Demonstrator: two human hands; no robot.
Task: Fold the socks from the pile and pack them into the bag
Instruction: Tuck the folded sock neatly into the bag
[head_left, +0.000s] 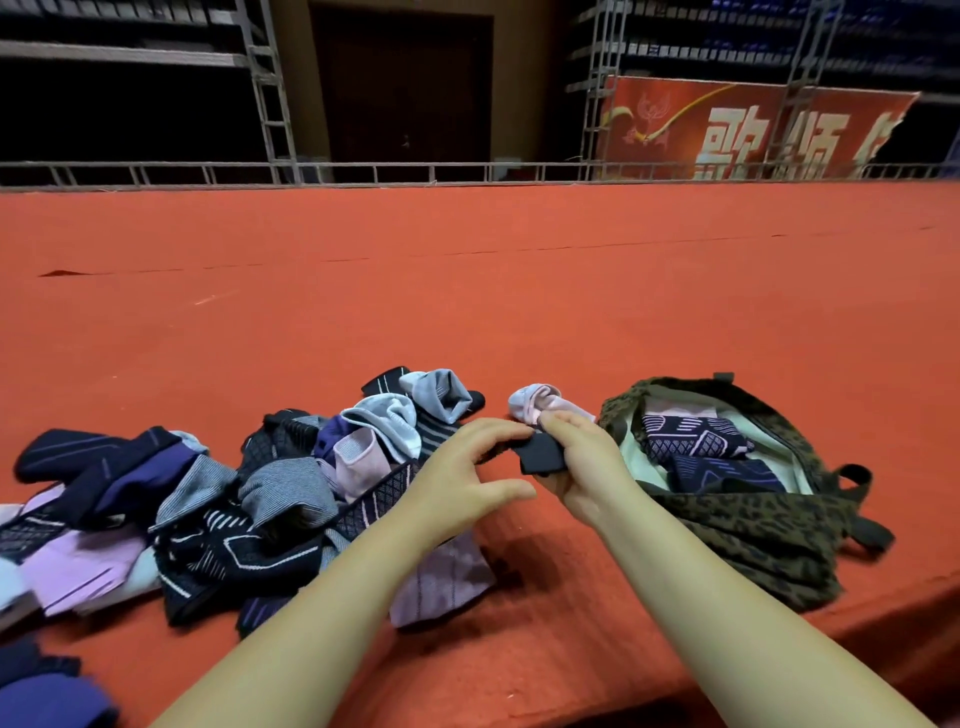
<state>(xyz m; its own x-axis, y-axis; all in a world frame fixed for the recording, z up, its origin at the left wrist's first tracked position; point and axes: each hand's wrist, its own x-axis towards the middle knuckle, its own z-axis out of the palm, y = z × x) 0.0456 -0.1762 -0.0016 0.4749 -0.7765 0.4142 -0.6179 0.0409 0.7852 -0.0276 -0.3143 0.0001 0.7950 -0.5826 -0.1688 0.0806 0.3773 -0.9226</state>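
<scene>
Right hand (582, 457) is pinching a small folded black sock (540, 453), soft knit, squarish, while the left hand (467, 467) sits just beside it with fingers loosely spread and curved, tips at the sock's edge. The rumpled sock pile (249, 499) (ribbed greys, pinks, patterned navy) sprawls left on the red felt table (467, 291); the floppy leopard-print bag (737, 519) lies open on the right, folded patterned socks (696, 436) inside

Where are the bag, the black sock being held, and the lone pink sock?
bag (748, 525): head view, front leopard-print flap.
black sock (540, 453): head view, folded part showing by the right hand (587, 457).
pink sock (540, 401): head view, middle of its body.
</scene>
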